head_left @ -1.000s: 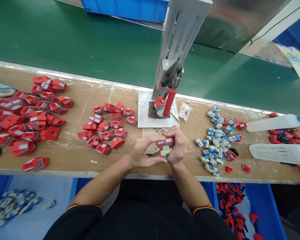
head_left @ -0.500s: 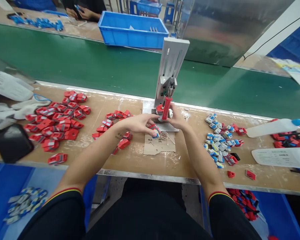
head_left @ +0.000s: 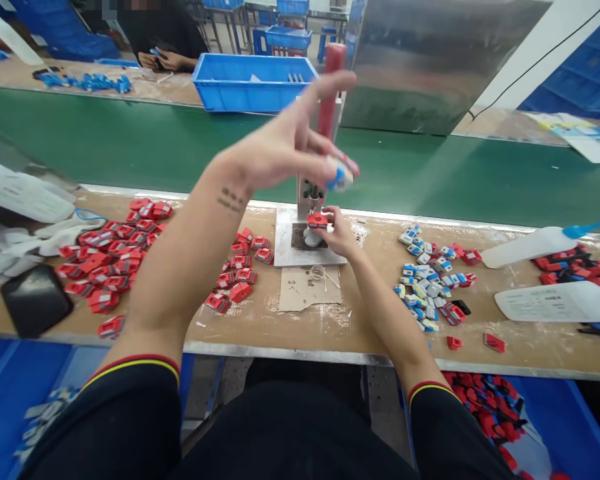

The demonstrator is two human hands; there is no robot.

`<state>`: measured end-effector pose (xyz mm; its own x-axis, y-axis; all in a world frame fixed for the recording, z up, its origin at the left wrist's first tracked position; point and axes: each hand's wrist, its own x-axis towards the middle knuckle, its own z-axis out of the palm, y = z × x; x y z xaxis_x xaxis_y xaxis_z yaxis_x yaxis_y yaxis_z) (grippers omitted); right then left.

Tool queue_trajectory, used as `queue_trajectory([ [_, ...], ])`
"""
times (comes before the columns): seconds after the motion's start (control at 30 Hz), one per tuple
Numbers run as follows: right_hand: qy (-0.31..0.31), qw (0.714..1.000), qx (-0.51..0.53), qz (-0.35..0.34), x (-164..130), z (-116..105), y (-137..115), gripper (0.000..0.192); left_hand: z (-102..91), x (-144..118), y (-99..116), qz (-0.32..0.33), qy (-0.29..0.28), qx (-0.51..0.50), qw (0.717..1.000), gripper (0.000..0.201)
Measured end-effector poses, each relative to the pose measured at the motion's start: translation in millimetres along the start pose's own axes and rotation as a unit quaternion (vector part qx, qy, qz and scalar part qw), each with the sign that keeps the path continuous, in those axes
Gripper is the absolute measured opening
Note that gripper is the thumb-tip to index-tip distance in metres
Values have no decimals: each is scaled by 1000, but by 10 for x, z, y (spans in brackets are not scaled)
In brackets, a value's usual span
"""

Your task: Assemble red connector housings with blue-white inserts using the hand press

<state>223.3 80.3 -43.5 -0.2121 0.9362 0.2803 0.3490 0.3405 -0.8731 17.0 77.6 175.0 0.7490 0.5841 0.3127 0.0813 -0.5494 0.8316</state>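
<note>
Toy piece (head_left: 341, 173) | pinched in raised left grip (head_left: 285, 150) | right grip (head_left: 336, 233) closed on red part (head_left: 317, 220)

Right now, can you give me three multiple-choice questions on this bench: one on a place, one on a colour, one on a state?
1. Where is the right hand?
A. at the press base
B. on the glue bottle
C. in the blue crate

2. What colour is the press handle?
A. green
B. red
C. white

3. How does the left hand stand?
A. flat on the bench
B. raised, a small part in its grip
C. under the bench

Answers: 1 A, its fingers touch the red part on the base; 2 B, the upright handle is red; 3 B, it pinches a red, white and blue part in the air.
</note>
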Motion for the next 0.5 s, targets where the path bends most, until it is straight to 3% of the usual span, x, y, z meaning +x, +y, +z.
queue_trajectory([
  [0.07,23,998,56,25,-139,-138,-22,52,-118,168,37,-14,23,-29,999,75],
  [0.17,40,984,165,62,-433,-386,-57,58,-113,138,4,-14,35,-55,998,79],
  [0.3,48,968,231,82,-797,-643,-108,70,54,-187,-108,-2,72,-89,993,94],
  [0.4,55,967,240,72,-944,-747,-160,72,159,-475,-212,-10,120,-150,981,130],
  [0.5,56,969,230,72,-1014,-799,-221,67,258,-842,-326,-47,190,-197,961,109],
])
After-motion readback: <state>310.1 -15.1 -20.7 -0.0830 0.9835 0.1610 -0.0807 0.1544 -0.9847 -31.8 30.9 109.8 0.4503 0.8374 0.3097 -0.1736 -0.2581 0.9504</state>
